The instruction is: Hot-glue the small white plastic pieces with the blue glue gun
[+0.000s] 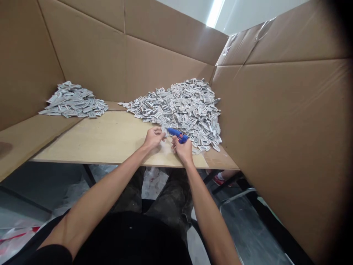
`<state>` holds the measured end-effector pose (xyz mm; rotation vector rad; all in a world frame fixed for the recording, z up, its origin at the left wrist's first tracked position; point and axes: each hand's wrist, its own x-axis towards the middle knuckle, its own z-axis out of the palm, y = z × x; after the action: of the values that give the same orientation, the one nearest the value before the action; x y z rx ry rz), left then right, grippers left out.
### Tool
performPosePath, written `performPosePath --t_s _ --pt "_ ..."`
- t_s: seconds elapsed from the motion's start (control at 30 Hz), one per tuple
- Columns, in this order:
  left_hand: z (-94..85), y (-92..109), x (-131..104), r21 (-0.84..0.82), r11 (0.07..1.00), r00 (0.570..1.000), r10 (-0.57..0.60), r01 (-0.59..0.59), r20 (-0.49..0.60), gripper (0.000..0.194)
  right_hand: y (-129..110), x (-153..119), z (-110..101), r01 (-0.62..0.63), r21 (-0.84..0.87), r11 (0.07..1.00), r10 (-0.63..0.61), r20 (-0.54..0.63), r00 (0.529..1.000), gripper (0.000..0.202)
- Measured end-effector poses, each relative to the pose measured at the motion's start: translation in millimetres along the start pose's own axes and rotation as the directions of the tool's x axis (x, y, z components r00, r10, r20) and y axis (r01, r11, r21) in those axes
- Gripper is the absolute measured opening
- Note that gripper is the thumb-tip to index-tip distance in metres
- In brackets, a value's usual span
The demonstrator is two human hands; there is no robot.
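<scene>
My right hand (182, 149) is wrapped round a blue cordless tool (178, 134) shaped like a small screwdriver or trimmer, with red bits near its grip. Its narrow tip points left, toward my left hand (154, 137). The left fingers pinch a small light-grey slotted plastic piece (164, 129) right at that tip; whether tip and piece touch, I cannot tell. Just behind both hands rises a large pile of similar grey slotted pieces (190, 106). A smaller pile (73, 100) of them lies at the far left of the table.
Tall cardboard walls (165, 55) enclose the table (82, 140) at the back and both sides. The table's front edge runs just before my wrists. Below to the right are a metal-framed stool (242, 213) and another person's red shoe (219, 179).
</scene>
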<state>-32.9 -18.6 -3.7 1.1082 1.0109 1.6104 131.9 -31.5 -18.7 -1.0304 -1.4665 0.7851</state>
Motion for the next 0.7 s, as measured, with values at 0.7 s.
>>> performPosePath --t_s 0.7 --pt "1.1 -4.6 -3.1 -0.012 0.996 0.995 0.092 -0.092 0.029 0.037 -1.4 -1.7 1.2 0.086 -0.186 0.979 -0.097 -0.047 0.994 0.056"
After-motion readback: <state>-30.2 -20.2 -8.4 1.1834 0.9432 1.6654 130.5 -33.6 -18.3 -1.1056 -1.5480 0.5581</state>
